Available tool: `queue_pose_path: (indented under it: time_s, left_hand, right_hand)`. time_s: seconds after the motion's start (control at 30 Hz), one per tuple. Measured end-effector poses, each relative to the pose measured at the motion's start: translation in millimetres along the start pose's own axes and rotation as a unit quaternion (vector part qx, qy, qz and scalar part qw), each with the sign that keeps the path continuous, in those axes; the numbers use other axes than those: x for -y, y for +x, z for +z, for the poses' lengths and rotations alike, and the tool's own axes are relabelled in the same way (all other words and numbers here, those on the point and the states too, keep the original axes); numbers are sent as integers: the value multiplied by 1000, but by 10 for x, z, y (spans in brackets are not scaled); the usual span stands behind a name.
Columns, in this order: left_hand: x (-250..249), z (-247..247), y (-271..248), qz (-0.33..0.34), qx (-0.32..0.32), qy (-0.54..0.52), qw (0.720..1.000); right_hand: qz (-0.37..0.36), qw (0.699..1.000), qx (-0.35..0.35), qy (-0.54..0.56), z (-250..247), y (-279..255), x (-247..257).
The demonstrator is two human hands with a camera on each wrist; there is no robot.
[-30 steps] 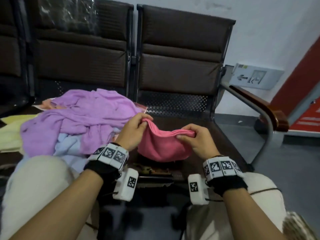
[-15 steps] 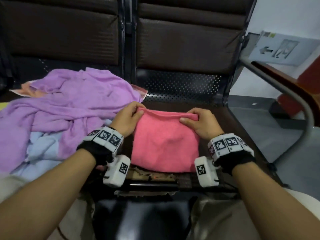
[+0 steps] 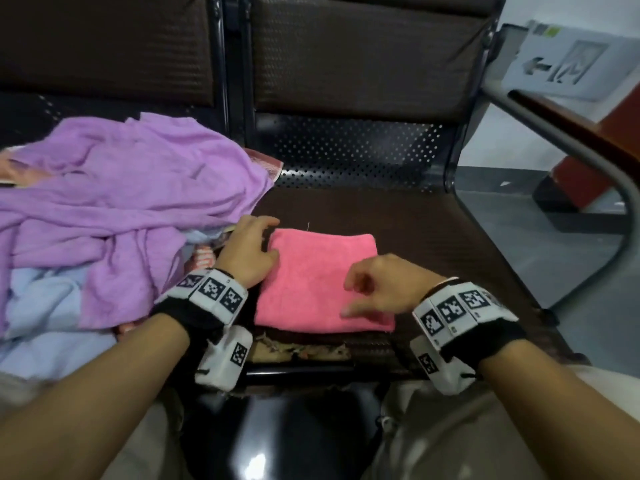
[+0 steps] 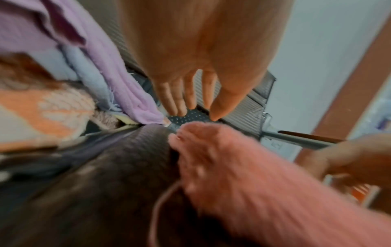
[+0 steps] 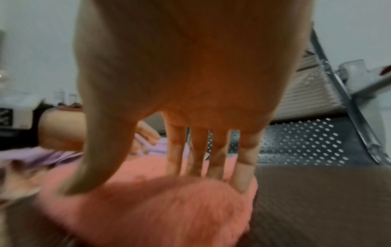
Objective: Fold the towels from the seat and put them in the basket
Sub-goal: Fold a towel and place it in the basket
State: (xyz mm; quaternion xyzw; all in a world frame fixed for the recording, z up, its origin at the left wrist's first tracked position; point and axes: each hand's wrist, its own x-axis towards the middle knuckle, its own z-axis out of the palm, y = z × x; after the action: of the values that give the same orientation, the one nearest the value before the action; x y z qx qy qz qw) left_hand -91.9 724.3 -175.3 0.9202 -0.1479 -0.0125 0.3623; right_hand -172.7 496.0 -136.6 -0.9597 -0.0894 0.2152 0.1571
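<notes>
- Pink towel (image 3: pixel 320 282) lying folded at seat (image 3: pixel 433 237) centre.
- Left hand (image 3: pixel 247 251) hovering at its 9 o'clock edge, fingers loose, holding nothing.
- Right hand (image 3: pixel 384 289) hovering at 4 o'clock, fingers spread, empty.
- Risk: one-sided pickup letting the layers fall open; no basket showing.

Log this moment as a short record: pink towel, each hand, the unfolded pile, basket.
pink towel: folded into a flat rectangle, lying on the right seat
left hand: open, at the towel's left edge, gripping nothing
right hand: open, fingers extended over the towel's near right part; contact unclear
unfolded pile: purple towel on top, light blue towel beneath, heaped on the seat to the left
basket: not in view
step: pink towel folded, not yet in the basket
</notes>
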Motion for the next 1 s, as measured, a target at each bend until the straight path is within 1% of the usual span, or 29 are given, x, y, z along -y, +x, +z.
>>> queue_pose_path:
  time_s: [0.03,0.07,0.1,0.13,0.17,0.2,0.27,0.3,0.37,0.4,0.43,0.47,0.53,0.57,0.63,0.67,0.7,0.77,0.83,0.93,1.0]
  left_hand:
    - [-59,-12,-110,51,-1,0,999]
    - [-117,-21,-225,98,23,1,995]
    - [-171,-21,-332,131,65,11,989]
    - [-211,-5,-424,149,114,31,982]
    - [-238,17,-489,151,153,60,975]
    - [-254,33,-533,136,176,97,970]
    - [-276,17,-581,106,188,172,961]
    - [-287,-1,-601,110,189,222,950]
    - [-308,-38,-638,150,176,307,923]
    - [-316,-53,-649,166,162,318,919]
    - [-329,-68,-652,171,149,310,923]
    - [-352,-88,-657,163,145,281,935]
    - [-421,-135,-664,114,170,198,959]
    - [-446,-157,-663,90,186,171,963]
    - [-464,-196,-643,73,203,142,966]
    - [-463,-214,-626,76,205,134,967]
    - [-461,-229,-606,85,206,127,966]
    - [-447,-261,-547,98,210,116,966]
    - [-415,-297,-474,94,207,110,968]
    - [-360,-338,-340,60,203,93,973]
    - [-325,-325,-224,37,195,80,977]
  right_hand:
    - [3,999,28,-46,49,-66,24]
    - [5,996,36,-87,101,-122,42]
    - [3,993,21,-113,150,-156,57]
    - [-3,992,-9,-124,179,-179,69]
    - [-7,991,-41,-125,179,-194,78]
    - [-4,991,-66,-119,166,-211,88]
    - [17,992,-95,-80,137,-262,90]
    - [27,993,-108,-48,127,-295,85]
    - [25,989,-142,25,125,-373,68]
    - [17,986,-155,54,134,-416,50]
    - [7,984,-165,67,145,-459,38]
    - [-2,983,-170,72,161,-497,24]
    - [-16,985,-160,61,203,-550,4]
    - [-17,990,-137,38,227,-567,2]
    - [-3,997,-67,-43,277,-565,1]
    - [4,996,-51,-73,286,-547,-1]
    - [6,995,-55,-81,287,-520,-11]
    - [9,995,-92,-45,239,-460,-71]
    - [16,992,-119,24,130,-420,-121]
    - [19,985,-111,130,-2,-316,-216]
    - [32,972,-116,200,-28,-194,-290]
